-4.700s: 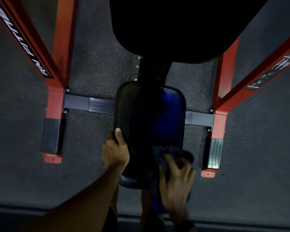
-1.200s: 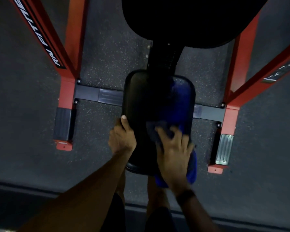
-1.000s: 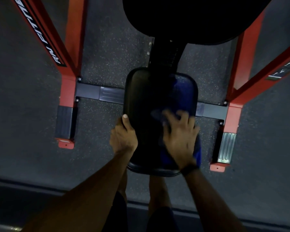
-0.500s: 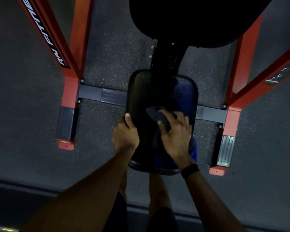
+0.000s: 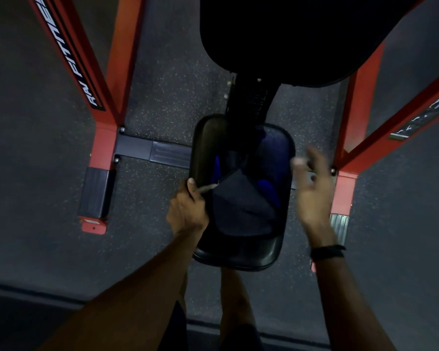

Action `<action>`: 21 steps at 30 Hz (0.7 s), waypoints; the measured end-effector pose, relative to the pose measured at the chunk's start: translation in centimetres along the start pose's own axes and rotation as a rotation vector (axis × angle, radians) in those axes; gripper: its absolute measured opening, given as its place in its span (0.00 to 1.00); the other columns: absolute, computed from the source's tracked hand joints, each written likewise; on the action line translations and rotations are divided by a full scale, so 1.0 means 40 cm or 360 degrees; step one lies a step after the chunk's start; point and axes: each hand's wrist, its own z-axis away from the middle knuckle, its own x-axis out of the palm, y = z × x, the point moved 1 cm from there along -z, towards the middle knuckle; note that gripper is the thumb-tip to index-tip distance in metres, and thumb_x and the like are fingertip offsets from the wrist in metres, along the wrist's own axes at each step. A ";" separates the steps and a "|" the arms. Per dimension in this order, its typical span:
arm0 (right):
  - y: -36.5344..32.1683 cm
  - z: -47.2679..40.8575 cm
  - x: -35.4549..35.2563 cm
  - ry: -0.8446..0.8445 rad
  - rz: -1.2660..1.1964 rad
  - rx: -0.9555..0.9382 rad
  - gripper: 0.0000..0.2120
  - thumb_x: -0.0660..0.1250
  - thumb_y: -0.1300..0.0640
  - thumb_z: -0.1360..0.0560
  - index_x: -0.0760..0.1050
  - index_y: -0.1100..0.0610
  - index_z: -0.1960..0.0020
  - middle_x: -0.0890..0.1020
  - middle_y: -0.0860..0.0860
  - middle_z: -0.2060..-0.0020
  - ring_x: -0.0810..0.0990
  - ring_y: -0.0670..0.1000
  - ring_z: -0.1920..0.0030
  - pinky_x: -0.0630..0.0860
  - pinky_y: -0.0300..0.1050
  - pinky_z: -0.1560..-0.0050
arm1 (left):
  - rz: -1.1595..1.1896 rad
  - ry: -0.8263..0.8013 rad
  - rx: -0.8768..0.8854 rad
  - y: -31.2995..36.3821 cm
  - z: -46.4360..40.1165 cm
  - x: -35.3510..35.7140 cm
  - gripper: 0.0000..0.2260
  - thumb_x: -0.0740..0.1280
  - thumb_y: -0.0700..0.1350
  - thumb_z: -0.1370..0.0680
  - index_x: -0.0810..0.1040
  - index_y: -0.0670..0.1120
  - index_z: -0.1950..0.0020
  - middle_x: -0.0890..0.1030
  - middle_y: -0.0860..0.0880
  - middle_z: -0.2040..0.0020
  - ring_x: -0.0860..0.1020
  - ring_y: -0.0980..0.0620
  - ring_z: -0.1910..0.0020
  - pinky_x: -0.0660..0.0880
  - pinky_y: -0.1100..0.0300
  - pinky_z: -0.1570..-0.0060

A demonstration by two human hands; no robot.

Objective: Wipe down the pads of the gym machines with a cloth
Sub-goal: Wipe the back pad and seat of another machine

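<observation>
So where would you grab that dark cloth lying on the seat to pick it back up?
Probably the raised fold near the middle of the cloth, pinched from above. It lies loosely crumpled on the seat pad, and the free right hand hovers just to its right, while the left hand holds the pad's edge.

Low light over everything here, the whole scene dim and shadowed. Underfoot there's dark rubber flooring, speckled all over with tiny pale flecks. Running across the bottom, a darker strip with a raised edge cuts the floor. Up on the left, a red steel frame leg slants down, white lettering on a black stripe along it, ending in a black foot cap. A dark crossbar bolts into it and runs toward the middle. Over on the right, another red frame leg stands, with a ribbed metal plate at its base.
</observation>
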 end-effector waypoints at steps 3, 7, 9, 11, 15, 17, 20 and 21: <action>-0.040 0.024 0.143 -0.0490 0.0848 -0.0162 0.43 0.53 0.21 0.29 0.53 0.39 0.20 0.54 0.56 0.19 0.53 0.61 0.21 0.53 0.68 0.24 | 0.0024 0.0011 -0.0005 -0.010 -0.003 0.006 0.24 0.47 0.57 0.15 0.70 0.48 0.26 0.77 0.39 0.35 0.75 0.38 0.38 0.70 0.45 0.39; -0.043 0.046 0.264 -0.0662 0.1436 -0.0259 0.39 0.55 0.25 0.26 0.55 0.41 0.20 0.53 0.59 0.20 0.50 0.66 0.22 0.53 0.76 0.29 | 0.0051 0.0014 0.0019 -0.012 -0.005 0.014 0.22 0.49 0.53 0.14 0.67 0.47 0.23 0.74 0.40 0.31 0.75 0.38 0.36 0.70 0.47 0.40; -0.017 0.106 0.252 -0.0517 0.1490 -0.0389 0.35 0.54 0.31 0.24 0.58 0.45 0.21 0.56 0.60 0.20 0.53 0.65 0.22 0.57 0.76 0.31 | 0.0081 0.0025 0.0067 -0.014 -0.011 0.017 0.24 0.47 0.57 0.15 0.67 0.49 0.24 0.75 0.40 0.33 0.76 0.38 0.38 0.70 0.45 0.40; 0.015 0.212 0.211 -0.0457 0.1415 -0.0436 0.34 0.53 0.34 0.24 0.59 0.46 0.21 0.55 0.59 0.20 0.52 0.64 0.21 0.57 0.76 0.31 | 0.0109 0.0034 0.0023 -0.020 -0.017 0.021 0.28 0.44 0.61 0.16 0.68 0.49 0.25 0.76 0.40 0.34 0.76 0.39 0.38 0.70 0.44 0.38; 0.058 0.343 0.164 -0.0487 0.1437 -0.0402 0.35 0.56 0.33 0.26 0.61 0.45 0.23 0.54 0.59 0.20 0.51 0.65 0.21 0.58 0.75 0.29 | 0.0146 0.0006 0.0018 -0.027 -0.020 0.020 0.28 0.44 0.61 0.16 0.69 0.48 0.25 0.74 0.40 0.33 0.75 0.38 0.37 0.71 0.43 0.38; 0.054 0.284 0.176 -0.0446 0.1446 -0.0419 0.31 0.55 0.34 0.25 0.64 0.45 0.25 0.59 0.59 0.22 0.56 0.65 0.22 0.62 0.75 0.33 | 0.0126 0.0015 0.0071 -0.026 -0.016 0.022 0.29 0.44 0.62 0.17 0.69 0.47 0.26 0.74 0.40 0.33 0.76 0.39 0.38 0.73 0.42 0.39; 0.054 0.061 0.216 -0.0222 0.1386 -0.0345 0.27 0.57 0.38 0.23 0.71 0.48 0.28 0.65 0.60 0.25 0.59 0.67 0.24 0.65 0.75 0.37 | 0.0114 0.0074 0.0131 -0.017 -0.010 0.025 0.29 0.44 0.62 0.17 0.67 0.48 0.24 0.73 0.41 0.31 0.77 0.39 0.38 0.73 0.40 0.39; 0.050 -0.042 0.234 -0.0150 0.1348 -0.0269 0.27 0.57 0.39 0.23 0.71 0.49 0.28 0.65 0.61 0.25 0.58 0.67 0.24 0.65 0.75 0.37 | 0.0106 0.0067 0.0138 -0.015 -0.012 0.024 0.30 0.43 0.63 0.18 0.66 0.48 0.23 0.72 0.42 0.30 0.76 0.39 0.37 0.72 0.39 0.38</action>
